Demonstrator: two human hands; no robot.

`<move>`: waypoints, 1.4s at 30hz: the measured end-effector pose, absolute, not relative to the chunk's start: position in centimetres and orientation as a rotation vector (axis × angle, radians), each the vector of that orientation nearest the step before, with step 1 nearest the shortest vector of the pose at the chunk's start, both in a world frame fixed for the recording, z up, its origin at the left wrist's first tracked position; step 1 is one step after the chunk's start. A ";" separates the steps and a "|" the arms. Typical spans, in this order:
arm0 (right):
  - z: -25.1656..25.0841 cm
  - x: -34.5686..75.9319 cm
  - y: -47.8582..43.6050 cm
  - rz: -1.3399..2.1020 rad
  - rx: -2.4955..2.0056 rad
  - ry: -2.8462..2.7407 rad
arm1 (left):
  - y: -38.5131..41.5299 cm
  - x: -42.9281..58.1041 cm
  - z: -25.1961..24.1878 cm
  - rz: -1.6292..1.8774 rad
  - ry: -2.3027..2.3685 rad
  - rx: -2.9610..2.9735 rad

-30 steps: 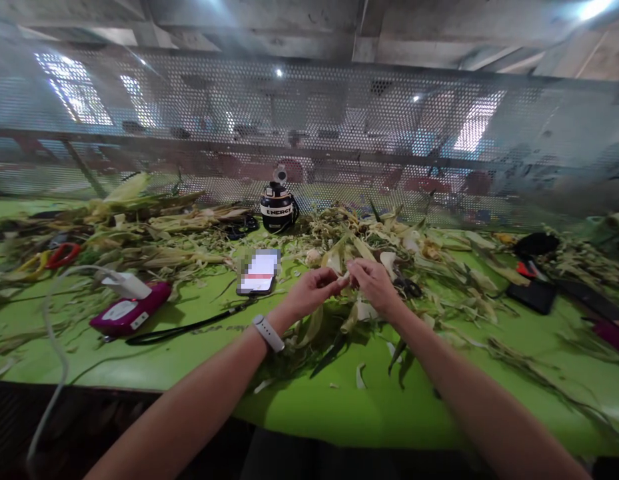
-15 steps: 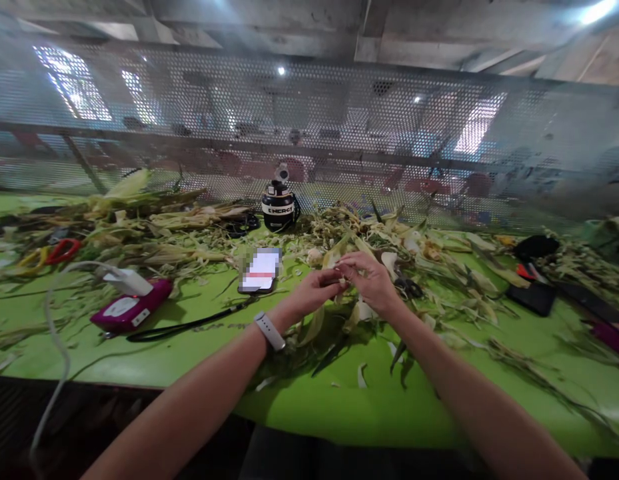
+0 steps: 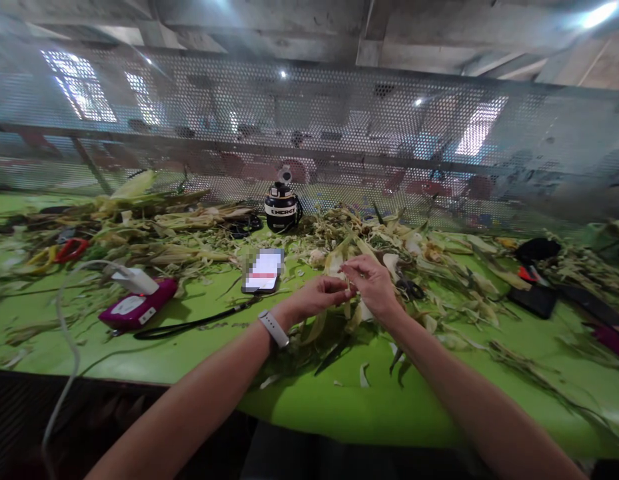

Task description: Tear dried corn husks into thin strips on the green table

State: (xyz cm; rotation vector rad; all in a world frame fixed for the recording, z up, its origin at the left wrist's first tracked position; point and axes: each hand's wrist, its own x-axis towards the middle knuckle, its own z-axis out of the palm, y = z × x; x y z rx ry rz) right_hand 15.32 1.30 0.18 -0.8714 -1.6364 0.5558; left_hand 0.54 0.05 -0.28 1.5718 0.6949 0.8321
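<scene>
My left hand (image 3: 316, 297) and my right hand (image 3: 373, 285) meet above the green table (image 3: 309, 400), fingertips pinched together on a small pale piece of corn husk (image 3: 347, 291). Both hands are closed on it. A strip of husk hangs down below the fingers. A white watch band (image 3: 273, 329) is on my left wrist. A heap of husks and leaves (image 3: 389, 267) lies under and behind the hands.
A phone (image 3: 263, 271) lies left of the hands, with a black strap (image 3: 189, 325) trailing from it. A magenta device (image 3: 137, 308) with a white charger and cable sits farther left. A black bottle (image 3: 282, 210) stands by the perforated metal screen. Red-handled scissors (image 3: 69, 249) lie far left; dark items (image 3: 536, 299) right.
Both hands have dropped slightly and shifted a little to the right, still pinching the husk piece. A strip now hangs lower beneath the fingers.
</scene>
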 end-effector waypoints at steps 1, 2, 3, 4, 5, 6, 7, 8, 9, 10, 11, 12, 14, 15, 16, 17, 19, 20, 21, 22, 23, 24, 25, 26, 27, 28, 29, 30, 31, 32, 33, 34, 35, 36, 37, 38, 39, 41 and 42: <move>0.2 15.3 1.3 0.566 -0.879 -1.629 | 0.0 0.6 -0.3 0.818 0.691 1.566; 0.2 15.3 1.3 0.577 -0.880 -1.619 | 0.0 0.6 -0.3 0.806 0.683 1.557; 0.3 15.3 1.3 0.590 -0.878 -1.608 | -0.1 0.7 -0.3 0.798 0.674 1.545; 0.3 15.3 1.4 0.611 -0.877 -1.598 | -0.1 0.7 -0.3 0.797 0.663 1.534; 0.4 15.3 1.4 0.643 -0.881 -1.592 | -0.1 0.8 -0.3 0.801 0.653 1.523; 0.5 15.4 1.5 0.683 -0.890 -1.590 | -0.1 0.9 -0.3 0.813 0.645 1.511; 0.5 15.4 1.5 0.721 -0.901 -1.594 | -0.1 0.9 -0.4 0.829 0.639 1.498; 0.6 15.5 1.5 0.749 -0.909 -1.604 | -0.1 0.9 -0.4 0.847 0.637 1.486; 0.6 15.5 1.5 0.761 -0.910 -1.618 | 0.0 1.0 -0.5 0.858 0.638 1.479; 0.7 15.5 1.5 0.752 -0.906 -1.630 | 0.0 0.9 -0.6 0.858 0.642 1.479; 0.7 15.5 1.4 0.726 -0.900 -1.636 | 0.1 0.9 -0.6 0.850 0.643 1.486; 0.6 15.5 1.3 0.693 -0.898 -1.637 | 0.1 0.9 -0.7 0.834 0.640 1.500; 0.5 15.4 1.2 0.645 -0.921 -1.617 | 0.2 0.8 -0.8 0.796 0.632 1.526; 0.5 15.4 1.3 0.646 -0.944 -1.601 | 0.2 0.8 -0.8 0.790 0.628 1.521; 0.5 15.4 1.3 0.672 -0.970 -1.587 | 0.2 0.8 -0.9 0.795 0.627 1.501; 0.5 15.5 1.4 0.719 -0.993 -1.572 | 0.2 0.8 -1.0 0.806 0.626 1.466; 0.6 15.7 1.8 0.836 -1.016 -1.545 | 0.4 0.8 -1.1 0.853 0.612 1.357; 0.7 15.8 2.0 0.888 -1.017 -1.535 | 0.4 0.8 -1.2 0.890 0.602 1.299; 0.7 16.0 2.2 0.926 -1.015 -1.527 | 0.6 0.8 -1.2 0.935 0.592 1.246; 0.7 16.2 2.5 0.953 -1.013 -1.524 | 0.7 0.8 -1.2 0.982 0.584 1.198; 0.6 16.4 2.7 0.971 -1.017 -1.521 | 0.8 0.8 -1.2 1.029 0.576 1.151; 0.5 16.5 2.9 0.982 -1.024 -1.520 | 0.8 0.8 -1.1 1.065 0.569 1.104; 0.4 16.7 3.1 0.989 -1.030 -1.523 | 0.9 0.7 -1.0 1.086 0.562 1.052; 0.2 16.7 3.2 0.995 -1.028 -1.531 | 0.9 0.7 -0.8 1.094 0.553 0.991; 0.2 16.8 3.2 1.004 -1.016 -1.545 | 0.9 0.6 -0.6 1.090 0.545 0.924; 0.1 16.8 3.1 1.019 -0.999 -1.563 | 0.9 0.5 -0.5 1.081 0.539 0.856; 0.2 16.8 3.0 1.034 -0.979 -1.589 | 0.9 0.4 -0.3 1.068 0.538 0.794; 0.3 16.7 2.8 1.041 -0.965 -1.622 | 0.8 0.3 -0.2 1.058 0.538 0.746; 0.4 16.6 2.6 1.030 -0.960 -1.657 | 0.8 0.3 -0.2 1.056 0.537 0.713; 0.6 16.5 2.4 1.003 -0.958 -1.694 | 0.8 0.2 -0.2 1.063 0.532 0.695; 0.7 16.4 2.2 0.967 -0.952 -1.733 | 0.8 0.1 -0.2 1.076 0.525 0.688; 0.8 16.3 2.0 0.933 -0.940 -1.771 | 0.9 0.1 -0.3 1.094 0.516 0.688; 0.9 16.2 1.9 0.910 -0.919 -1.804 | 0.9 0.1 -0.3 1.114 0.506 0.690; 0.9 16.2 1.8 0.894 -0.897 -1.826 | 0.9 0.1 -0.4 1.129 0.500 0.692; 0.8 16.1 1.8 0.877 -0.879 -1.841 | 0.9 0.1 -0.5 1.136 0.499 0.696; 0.8 16.1 1.8 0.854 -0.868 -1.854 | 0.9 0.2 -0.6 1.137 0.502 0.702; 0.7 16.1 1.8 0.817 -0.863 -1.866 | 0.9 0.2 -0.6 1.134 0.508 0.710; 0.7 16.2 1.8 0.706 -0.858 -1.900 | 0.9 0.3 -0.6 1.104 0.533 0.724; 0.7 16.2 1.8 0.642 -0.851 -1.923 | 0.9 0.3 -0.6 1.080 0.555 0.734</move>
